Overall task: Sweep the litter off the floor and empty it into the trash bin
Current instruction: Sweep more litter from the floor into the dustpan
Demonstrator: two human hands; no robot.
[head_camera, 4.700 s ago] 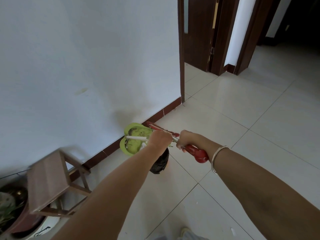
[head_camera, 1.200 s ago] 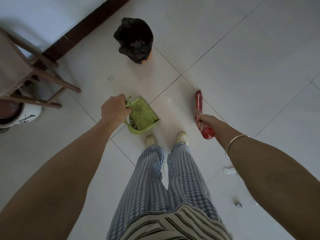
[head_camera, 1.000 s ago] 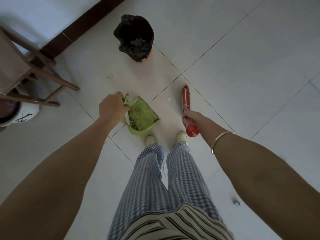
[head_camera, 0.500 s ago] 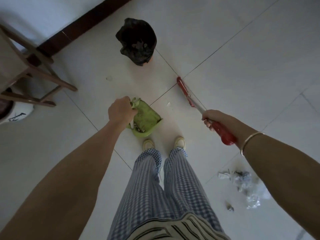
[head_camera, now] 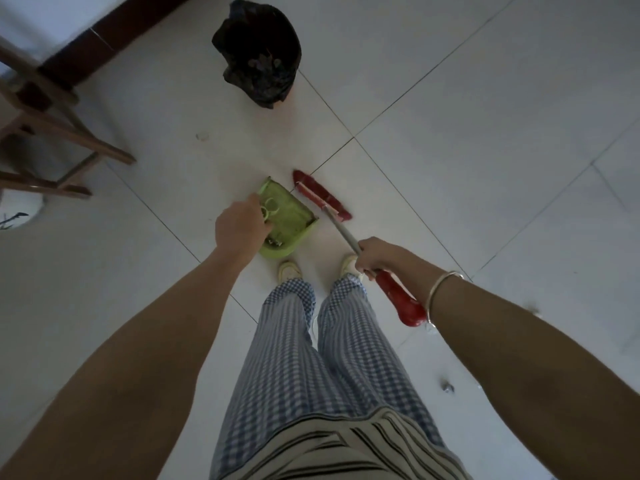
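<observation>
Beside the dustpan [head_camera: 289,220] now, broom [head_camera: 322,195] head swung closer — both hands apparently gripping handles.

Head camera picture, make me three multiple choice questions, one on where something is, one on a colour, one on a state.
1. Where is the broom head?
A. Inside the trash bin
B. On the floor right beside the dustpan's open edge
C. Under the stool

2. What colour is the dustpan?
A. Green
B. Blue
C. White

3. What is the right hand doing?
A. Hanging empty
B. Gripping the broom handle
C. Holding the bin

Answers: 1 B, the red bristles lie next to the dustpan, well short of the trash bin. 2 A, its tray is lime green. 3 B, the fingers wrap the handle above the red grip.
</observation>
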